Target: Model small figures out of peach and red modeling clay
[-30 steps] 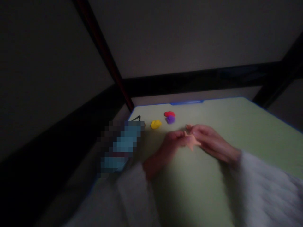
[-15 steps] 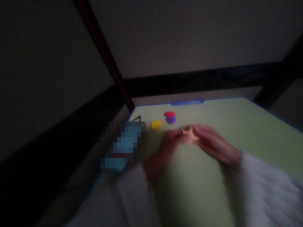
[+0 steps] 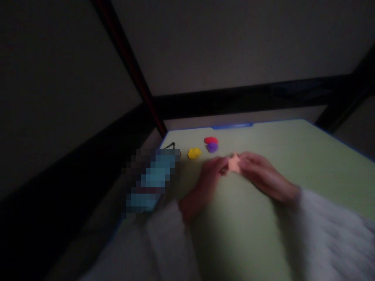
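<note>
Between my two hands is an orange star-shaped piece that looks like modelling clay, held above the table. The fingers of my left hand pinch its left side. On its right, my right hand grips it with the thumb lying over the near face. Parts of the star are hidden by the fingers. Beyond my left hand lie a yellow lump, a purple lump and a red flat piece, the purple one touching the red.
The pale green tabletop has a blue rim and a blue handle-like strip at its far edge. A blurred-out light-blue object stands along the left edge. Walls with dark bands rise behind and to the left.
My right thumb has come over the star's face, and my left fingers have shifted to its left edge. Fewer of the star's points show now. The lumps stay where they were.
</note>
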`<state>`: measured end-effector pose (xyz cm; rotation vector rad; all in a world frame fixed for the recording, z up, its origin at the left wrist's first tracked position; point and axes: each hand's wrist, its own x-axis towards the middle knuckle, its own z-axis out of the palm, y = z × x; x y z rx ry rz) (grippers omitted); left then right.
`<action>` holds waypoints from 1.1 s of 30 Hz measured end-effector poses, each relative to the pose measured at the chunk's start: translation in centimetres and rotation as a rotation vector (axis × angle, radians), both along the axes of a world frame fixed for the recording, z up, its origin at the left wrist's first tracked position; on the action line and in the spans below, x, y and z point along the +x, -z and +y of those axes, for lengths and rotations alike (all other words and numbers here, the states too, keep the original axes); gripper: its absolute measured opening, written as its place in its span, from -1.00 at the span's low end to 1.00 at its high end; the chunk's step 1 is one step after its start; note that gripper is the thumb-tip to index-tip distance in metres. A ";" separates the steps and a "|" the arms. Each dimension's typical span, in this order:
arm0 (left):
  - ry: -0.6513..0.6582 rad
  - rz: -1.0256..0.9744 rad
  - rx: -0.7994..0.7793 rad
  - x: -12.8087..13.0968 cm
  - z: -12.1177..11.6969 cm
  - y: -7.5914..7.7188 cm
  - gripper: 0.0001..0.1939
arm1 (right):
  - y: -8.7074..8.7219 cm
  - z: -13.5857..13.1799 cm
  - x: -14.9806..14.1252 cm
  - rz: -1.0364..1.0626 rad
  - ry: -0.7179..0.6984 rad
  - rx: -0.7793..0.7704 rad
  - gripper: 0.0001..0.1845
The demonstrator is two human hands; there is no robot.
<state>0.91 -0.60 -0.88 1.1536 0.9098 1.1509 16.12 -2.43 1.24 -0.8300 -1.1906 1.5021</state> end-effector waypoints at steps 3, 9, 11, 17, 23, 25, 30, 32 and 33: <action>-0.004 -0.063 -0.024 0.1 0.1 0.0 -0.81 | -0.3 -0.1 0.0 0.058 0.013 -0.085 -0.81; 0.013 0.094 0.068 -0.2 0.2 0.0 -0.82 | -0.3 -0.1 0.2 0.088 0.164 -0.064 -0.76; 0.014 0.204 0.139 -0.3 0.1 -0.3 -0.80 | -0.3 0.0 0.2 0.092 0.194 -0.059 -0.75; 0.006 0.360 0.265 -0.6 0.0 -1.0 -0.80 | -0.4 0.2 0.1 0.094 0.238 -0.056 -0.72; 0.087 0.447 0.284 -0.7 0.0 -1.2 -0.76 | -0.6 0.0 0.1 0.063 0.236 -0.036 -0.74; 0.088 0.424 0.274 -0.8 0.0 -1.2 -0.78 | -0.8 -0.1 0.1 0.076 0.222 -0.044 -0.75; 0.074 0.355 0.276 -0.8 -0.1 -1.2 -0.81 | -1.1 -0.4 0.1 0.151 0.149 -0.091 -0.64; 0.091 0.329 0.266 -0.7 -0.2 -1.3 -0.82 | -1.1 -0.5 0.1 0.164 0.146 -0.104 -0.64; 0.094 0.307 0.254 -0.7 -0.2 -1.3 -0.82 | -1.0 -0.5 0.2 0.166 0.148 -0.106 -0.65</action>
